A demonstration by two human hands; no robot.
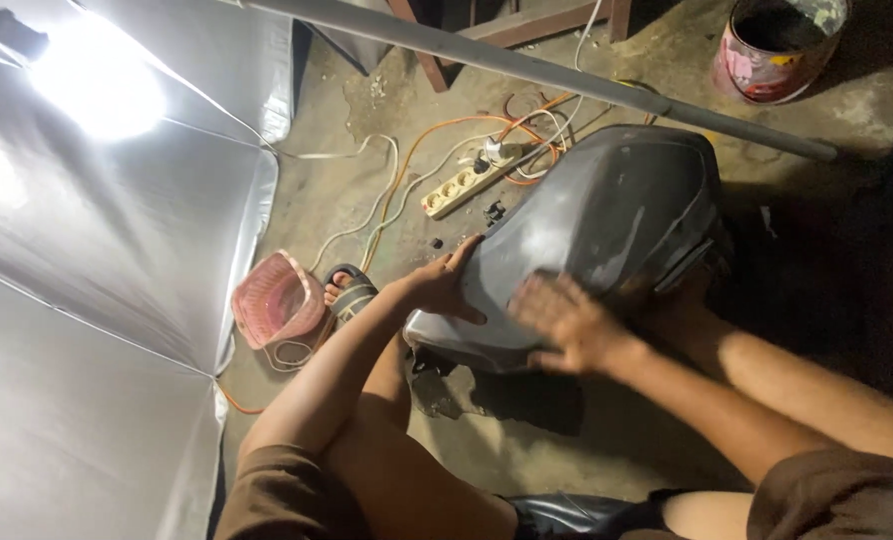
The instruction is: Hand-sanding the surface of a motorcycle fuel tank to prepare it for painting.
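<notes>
Left hand (445, 285) gripping the grey motorcycle body panel (607, 230) edge, right hand (567, 325) flat, blurred on it; could slip floorward onto power strip (467, 180) beyond.

One labelled container only: round tin can (779, 45) on concrete floor (667, 70), top right corner of view, partly cut by top edge. Stands upright, open mouth, dark inside. Wrapped paper label: red and pink ground, small yellow and white patches, worn and smeared; upper band grey, mottled. Lies beyond grey pipe (537, 70) that crosses floor diagonally. Print on label too small to tell. No signs, no screens, no other packages in view.
</notes>
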